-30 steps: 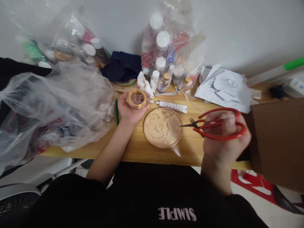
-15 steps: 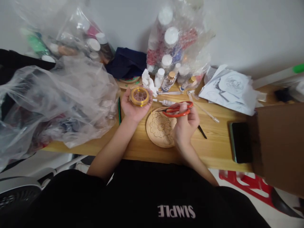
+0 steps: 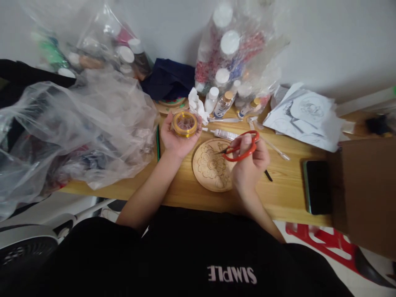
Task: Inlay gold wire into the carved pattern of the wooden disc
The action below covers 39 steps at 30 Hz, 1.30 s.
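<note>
My left hand (image 3: 176,138) is cupped around a round spool of gold wire (image 3: 185,123), held above the wooden table (image 3: 284,194). My right hand (image 3: 249,165) grips red-handled scissors (image 3: 239,146), whose short dark blades point left over a round wooden disc (image 3: 212,165) carved with a flower pattern. The disc lies flat on the table between my two hands. A white glue tube (image 3: 224,133) lies just beyond the disc.
Big clear plastic bags (image 3: 77,123) of supplies fill the left side. A bag of bead jars (image 3: 235,53) and small bottles (image 3: 221,103) stand at the back. Printed drawings (image 3: 305,115) lie at right, with a black phone (image 3: 317,187) and a brown box (image 3: 365,189).
My right hand has brought the red scissors from the right side of the table in over the carved disc. My left hand keeps holding the wire spool in place.
</note>
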{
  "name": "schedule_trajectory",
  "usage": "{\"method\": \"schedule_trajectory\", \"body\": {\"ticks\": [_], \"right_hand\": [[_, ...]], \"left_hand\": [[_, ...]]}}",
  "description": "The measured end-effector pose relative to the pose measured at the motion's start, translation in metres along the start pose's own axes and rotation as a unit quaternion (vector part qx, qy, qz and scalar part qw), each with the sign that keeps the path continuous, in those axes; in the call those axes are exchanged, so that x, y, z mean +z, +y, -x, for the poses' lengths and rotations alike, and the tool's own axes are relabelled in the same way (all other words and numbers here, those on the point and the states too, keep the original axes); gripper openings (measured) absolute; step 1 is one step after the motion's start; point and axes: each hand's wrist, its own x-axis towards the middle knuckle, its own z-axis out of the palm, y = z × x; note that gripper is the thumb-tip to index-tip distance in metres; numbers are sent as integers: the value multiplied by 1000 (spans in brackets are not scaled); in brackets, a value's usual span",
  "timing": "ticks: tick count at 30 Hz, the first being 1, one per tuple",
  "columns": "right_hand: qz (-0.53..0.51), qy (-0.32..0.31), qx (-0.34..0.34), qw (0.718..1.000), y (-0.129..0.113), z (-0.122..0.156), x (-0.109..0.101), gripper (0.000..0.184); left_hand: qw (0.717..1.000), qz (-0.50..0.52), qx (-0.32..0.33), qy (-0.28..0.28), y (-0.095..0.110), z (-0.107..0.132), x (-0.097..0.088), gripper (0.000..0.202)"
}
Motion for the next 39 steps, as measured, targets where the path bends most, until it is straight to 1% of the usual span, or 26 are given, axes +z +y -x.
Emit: {"method": "schedule_trajectory", "body": {"ticks": [1, 2, 3, 4, 5, 7, 8, 9, 11, 13, 15, 18, 21, 24, 28, 30, 34, 39], "right_hand": [[38, -42, -28, 998, -6, -5, -8, 24], [82, -130, -59, 986, -11, -12, -16, 17], [125, -230, -107, 959, -17, -19, -23, 11], [159, -326, -159, 918, -22, -27, -29, 11], [199, -402, -199, 871, -25, -33, -33, 13], [268, -467, -280, 795, -29, -44, -33, 18], [294, -479, -312, 766, -29, -47, -30, 20], [311, -482, -339, 745, -28, -48, -26, 22], [323, -487, -373, 721, -25, -48, -18, 23], [313, -491, -387, 715, -23, -46, -12, 23], [297, -505, -384, 714, -21, -45, -9, 22], [292, -535, -351, 711, -20, -45, -8, 22], [298, -552, -324, 708, -20, -45, -9, 20], [305, -550, -332, 703, -21, -46, -8, 21], [304, -541, -346, 704, -20, -46, -7, 22], [300, -538, -347, 707, -19, -45, -7, 20], [285, -519, -352, 725, -15, -42, -6, 18], [264, -483, -378, 744, -10, -39, -4, 18]], "left_hand": [[1000, -4, -5, 3, 1, 0, 1, 51], [1000, -12, -16, 7, 2, 1, 1, 50], [999, -21, -30, 10, 4, 2, 3, 50], [998, -30, -46, 12, 5, 4, 4, 50], [997, -39, -60, 9, 7, 6, 5, 50], [995, -53, -80, -7, 9, 12, 8, 51], [994, -59, -85, -18, 10, 15, 9, 52], [993, -64, -90, -30, 10, 17, 10, 53], [992, -70, -95, -46, 10, 21, 12, 55], [991, -75, -102, -51, 9, 23, 13, 53], [990, -81, -108, -42, 9, 23, 13, 51], [989, -91, -110, -34, 8, 23, 13, 48], [989, -97, -101, -50, 8, 24, 12, 49], [990, -87, -101, -52, 8, 24, 11, 49], [990, -77, -106, -47, 9, 24, 9, 45], [990, -75, -108, -44, 8, 24, 9, 45], [993, -62, -97, -33, 6, 26, 13, 48], [995, -49, -70, -46, 3, 28, 16, 47]]}}
